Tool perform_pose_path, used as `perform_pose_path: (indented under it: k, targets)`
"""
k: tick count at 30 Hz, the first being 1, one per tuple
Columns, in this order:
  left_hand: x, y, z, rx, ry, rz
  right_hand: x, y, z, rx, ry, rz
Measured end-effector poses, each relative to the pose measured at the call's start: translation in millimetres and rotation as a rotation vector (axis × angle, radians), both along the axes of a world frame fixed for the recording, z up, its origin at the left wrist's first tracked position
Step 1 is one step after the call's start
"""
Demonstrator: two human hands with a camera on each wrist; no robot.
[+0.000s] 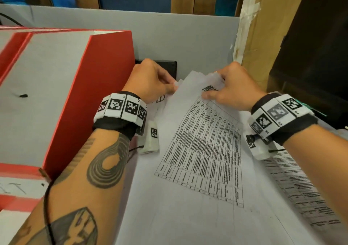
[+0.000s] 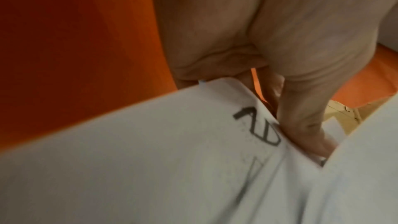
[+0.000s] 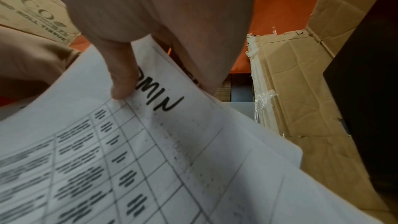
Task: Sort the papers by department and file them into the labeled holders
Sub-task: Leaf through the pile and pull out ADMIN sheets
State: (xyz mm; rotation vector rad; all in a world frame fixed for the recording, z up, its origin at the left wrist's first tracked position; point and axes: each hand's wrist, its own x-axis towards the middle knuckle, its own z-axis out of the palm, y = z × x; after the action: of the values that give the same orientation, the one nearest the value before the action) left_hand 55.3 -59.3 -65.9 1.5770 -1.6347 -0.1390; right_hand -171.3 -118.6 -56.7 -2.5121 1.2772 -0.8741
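Papers slope up from near me, top sheet a printed table marked "ADMIN". My right hand pinches its far edge; my left hand pinches the sheets beneath. Red holder stands just left.

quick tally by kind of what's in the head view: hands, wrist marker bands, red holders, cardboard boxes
hands: 2, left hand and right hand, both pinching the papers
wrist marker bands: 2
red holders: 1 in full view
cardboard boxes: 1
total: 6
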Motion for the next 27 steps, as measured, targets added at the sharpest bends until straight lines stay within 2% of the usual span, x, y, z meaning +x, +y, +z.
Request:
perform_pose_path:
  k: [4,10,14,18,21,23,27]
  targets:
    - [0,-2,1,-0.062,0.118,0.078,2,1,-5,0.004,0.074,0.020]
    - [1,-5,0,-0.035,0.238,-0.051,10,-3,-12,-0.138,-0.058,-0.023]
    - [7,-15,-5,-0.141,0.323,0.062,0,2,-4,-0.216,-0.108,0.040]
    - [9,-19,-6,-0.092,0.302,0.136,-18,-1,-2,-0.093,-0.207,0.173]
    - [9,-20,-5,-0.113,0.298,0.195,-28,-8,-5,-0.148,-0.143,0.183]
    - [7,-18,-4,-0.121,0.335,0.139,-28,-7,-5,-0.112,-0.093,0.206]
    - [-7,-14,-5,-0.082,0.372,-0.125,-9,-5,-3,-0.034,-0.010,0.212]
